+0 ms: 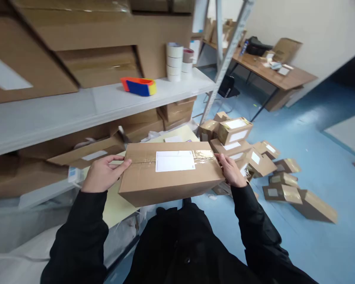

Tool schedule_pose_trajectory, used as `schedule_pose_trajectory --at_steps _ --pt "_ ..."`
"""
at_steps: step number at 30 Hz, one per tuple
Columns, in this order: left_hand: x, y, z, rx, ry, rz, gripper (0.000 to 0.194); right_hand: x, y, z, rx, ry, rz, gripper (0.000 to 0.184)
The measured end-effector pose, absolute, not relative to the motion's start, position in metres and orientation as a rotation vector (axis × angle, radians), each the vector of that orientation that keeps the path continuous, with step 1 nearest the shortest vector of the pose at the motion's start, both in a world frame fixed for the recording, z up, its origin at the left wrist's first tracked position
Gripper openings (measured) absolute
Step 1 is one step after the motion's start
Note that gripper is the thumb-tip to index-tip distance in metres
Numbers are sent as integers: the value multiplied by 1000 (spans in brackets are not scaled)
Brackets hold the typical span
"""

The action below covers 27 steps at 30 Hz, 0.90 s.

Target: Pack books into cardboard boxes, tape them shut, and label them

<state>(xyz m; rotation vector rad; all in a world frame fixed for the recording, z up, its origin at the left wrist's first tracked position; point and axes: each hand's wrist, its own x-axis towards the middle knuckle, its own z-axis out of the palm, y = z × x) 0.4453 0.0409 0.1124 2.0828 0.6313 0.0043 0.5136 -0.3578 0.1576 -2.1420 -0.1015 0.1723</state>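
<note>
A closed cardboard box (141,183) is held up in front of my body, between both hands. Clear tape runs along its top seam, and a white label (175,161) sits across the middle of that seam. My left hand (104,173) grips the box's left end, thumb on the top face and fingers partly hidden behind. At the opposite end my right hand (231,170) holds the right edge, its thumb near the top corner. Beneath the box shows a pale yellow work surface (118,207).
Above the work surface runs a white shelf (91,112) with large cartons, a tape dispenser (138,86) and stacked tape rolls (174,62). A metal upright (221,75) stands at its right end. Several labelled parcels (235,130) are piled on the blue floor. Farther back is a wooden table (298,77).
</note>
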Motion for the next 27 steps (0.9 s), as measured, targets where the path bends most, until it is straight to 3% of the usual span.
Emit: schedule_pose_trajectory --at_steps 8,15,19,27 --pt "549 -161 125 1987 39 -309 53 502 -556 176 -2288 412 -157 69" --pt "587 -325 104 1404 -198 -525 95 539 -670 172 -2161 455 -807 70" --pt "587 -334 97 1369 -291 -435 96 551 -665 167 -2146 311 -954 67" --pt "577 -229 72 1547 56 -243 60 585 -559 134 -1893 32 -597 42"
